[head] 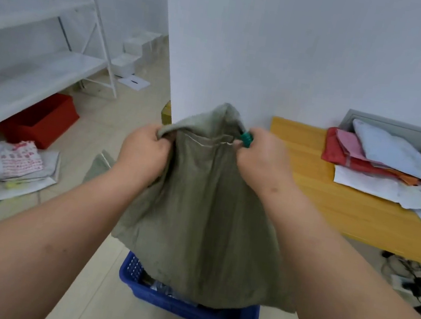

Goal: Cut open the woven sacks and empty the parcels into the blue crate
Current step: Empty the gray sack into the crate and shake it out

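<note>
Grey-green woven sack (204, 213) held up at chest height, upside down over the blue crate (182, 309), lower end hanging into the crate's opening. Stitched seam running across the raised end between the two hands. Left hand (145, 149) clamped on the sack's upper left corner, fingers curled round a bunched fold of fabric. Right hand (261, 156) gripping the upper right corner, fingers curled tight, with a small green-handled tool (246, 138) poking out between hand and fabric; kind of tool not clear from this view. Parcels (163, 287) partly visible in the crate under the sack's hanging edge, mostly hidden by the fabric. Blue crate on the pale tiled floor (89, 305), directly below the arms, perforated wall showing on the left side.

Behind the sack, a white wall (302, 50). To the right, a low yellow table (355, 208) bearing a heap of flattened sacks and mailer bags (384, 160) in red, pink, white and pale blue. Cables and a power strip (404, 278) on the floor beneath the table's near edge. To the left, white metal shelving (42, 33), a red box (43, 120) under its lowest shelf, and a white printed bag (18, 160) lying among papers near it. Another grey-green sack (99, 167) flat on the floor just behind the left forearm.
</note>
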A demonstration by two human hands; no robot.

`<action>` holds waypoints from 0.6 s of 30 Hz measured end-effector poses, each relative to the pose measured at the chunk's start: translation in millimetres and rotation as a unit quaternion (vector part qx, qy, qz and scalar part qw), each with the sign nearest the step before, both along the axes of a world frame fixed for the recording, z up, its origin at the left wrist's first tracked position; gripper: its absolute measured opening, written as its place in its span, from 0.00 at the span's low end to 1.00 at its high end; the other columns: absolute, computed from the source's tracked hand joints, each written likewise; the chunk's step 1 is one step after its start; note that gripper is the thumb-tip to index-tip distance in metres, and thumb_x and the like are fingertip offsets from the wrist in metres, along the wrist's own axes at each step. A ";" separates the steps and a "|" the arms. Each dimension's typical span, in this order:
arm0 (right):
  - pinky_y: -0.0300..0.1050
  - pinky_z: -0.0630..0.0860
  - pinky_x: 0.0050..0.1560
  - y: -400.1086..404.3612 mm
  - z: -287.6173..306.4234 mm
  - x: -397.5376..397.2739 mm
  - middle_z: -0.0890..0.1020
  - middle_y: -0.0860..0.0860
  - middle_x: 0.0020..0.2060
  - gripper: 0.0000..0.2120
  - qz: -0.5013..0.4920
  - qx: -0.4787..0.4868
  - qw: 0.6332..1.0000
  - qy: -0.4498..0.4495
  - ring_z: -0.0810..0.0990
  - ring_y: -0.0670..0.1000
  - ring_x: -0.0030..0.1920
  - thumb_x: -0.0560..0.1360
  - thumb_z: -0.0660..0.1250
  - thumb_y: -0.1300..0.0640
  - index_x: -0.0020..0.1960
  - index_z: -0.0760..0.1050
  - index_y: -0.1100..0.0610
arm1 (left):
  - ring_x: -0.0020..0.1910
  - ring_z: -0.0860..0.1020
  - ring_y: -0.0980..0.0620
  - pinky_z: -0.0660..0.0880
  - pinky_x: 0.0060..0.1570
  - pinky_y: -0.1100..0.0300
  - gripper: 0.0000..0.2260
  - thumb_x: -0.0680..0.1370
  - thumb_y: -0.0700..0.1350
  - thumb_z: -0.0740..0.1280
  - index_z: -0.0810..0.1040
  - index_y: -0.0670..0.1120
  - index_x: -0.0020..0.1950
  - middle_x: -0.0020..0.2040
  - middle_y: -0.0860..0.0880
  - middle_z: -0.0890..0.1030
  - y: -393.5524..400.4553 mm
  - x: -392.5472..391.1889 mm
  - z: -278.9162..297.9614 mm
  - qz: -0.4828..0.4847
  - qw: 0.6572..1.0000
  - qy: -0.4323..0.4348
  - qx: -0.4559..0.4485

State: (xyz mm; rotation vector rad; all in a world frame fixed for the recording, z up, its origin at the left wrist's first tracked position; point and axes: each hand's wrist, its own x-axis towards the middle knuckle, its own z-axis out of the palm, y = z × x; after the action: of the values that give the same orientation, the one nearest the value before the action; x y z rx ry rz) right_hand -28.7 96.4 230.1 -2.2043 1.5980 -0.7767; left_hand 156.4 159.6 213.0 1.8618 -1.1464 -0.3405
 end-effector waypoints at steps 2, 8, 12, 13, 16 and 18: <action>0.46 0.62 0.38 2.5 15.4 -2.8 0.78 0.55 0.41 0.08 -0.014 -0.055 0.997 -0.057 0.74 0.58 0.42 0.77 0.64 0.53 0.43 0.70 0.55 | 0.49 0.80 0.44 0.76 0.49 0.53 0.11 0.78 0.45 0.61 0.77 0.52 0.58 0.49 0.48 0.81 1.9 3.5 9.8 0.044 0.996 0.038 -0.066; 0.47 0.66 0.40 15.7 5.5 16.5 0.80 0.57 0.41 0.07 0.038 0.011 0.993 -0.115 0.77 0.61 0.47 0.77 0.65 0.53 0.45 0.74 0.58 | 0.57 0.79 0.53 0.76 0.58 0.54 0.21 0.73 0.43 0.68 0.75 0.58 0.64 0.56 0.53 0.82 9.2 -24.0 9.7 -0.187 0.981 0.027 0.047; 0.48 0.74 0.45 29.8 1.1 22.9 0.82 0.52 0.41 0.04 0.080 0.032 0.979 -0.186 0.78 0.55 0.45 0.76 0.66 0.55 0.47 0.78 0.56 | 0.39 0.79 0.60 0.72 0.36 0.65 0.12 0.69 0.49 0.77 0.76 0.57 0.46 0.39 0.58 0.81 10.0 -40.6 -20.3 -0.186 0.972 0.011 0.145; 0.46 0.74 0.46 32.4 -3.4 20.6 0.82 0.50 0.41 0.03 0.097 0.042 0.974 -0.199 0.78 0.53 0.44 0.76 0.67 0.55 0.48 0.78 0.53 | 0.36 0.78 0.55 0.70 0.34 0.61 0.08 0.71 0.49 0.76 0.77 0.55 0.42 0.35 0.57 0.79 8.5 -40.8 -23.8 -0.140 0.982 0.018 0.125; 0.40 0.71 0.50 32.6 -20.4 -1.2 0.80 0.45 0.49 0.16 0.124 0.111 0.968 -0.186 0.77 0.46 0.49 0.73 0.71 0.57 0.60 0.76 0.50 | 0.32 0.74 0.51 0.68 0.35 0.59 0.05 0.74 0.49 0.73 0.83 0.48 0.42 0.30 0.53 0.78 7.1 -35.2 -27.2 -0.073 0.992 0.076 0.063; 0.42 0.72 0.57 24.1 -34.9 -17.7 0.75 0.44 0.61 0.36 0.108 0.177 0.970 -0.123 0.75 0.47 0.58 0.68 0.74 0.58 0.73 0.64 0.47 | 0.33 0.77 0.54 0.72 0.38 0.58 0.04 0.74 0.47 0.73 0.84 0.47 0.46 0.33 0.53 0.81 10.7 -36.2 -14.8 -0.091 0.989 0.114 0.036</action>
State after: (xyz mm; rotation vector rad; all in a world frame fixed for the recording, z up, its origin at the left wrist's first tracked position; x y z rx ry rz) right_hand -46.4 120.6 195.2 -1.9009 1.2421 -0.6172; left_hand 120.2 170.3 198.2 1.7311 -1.1591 -0.6896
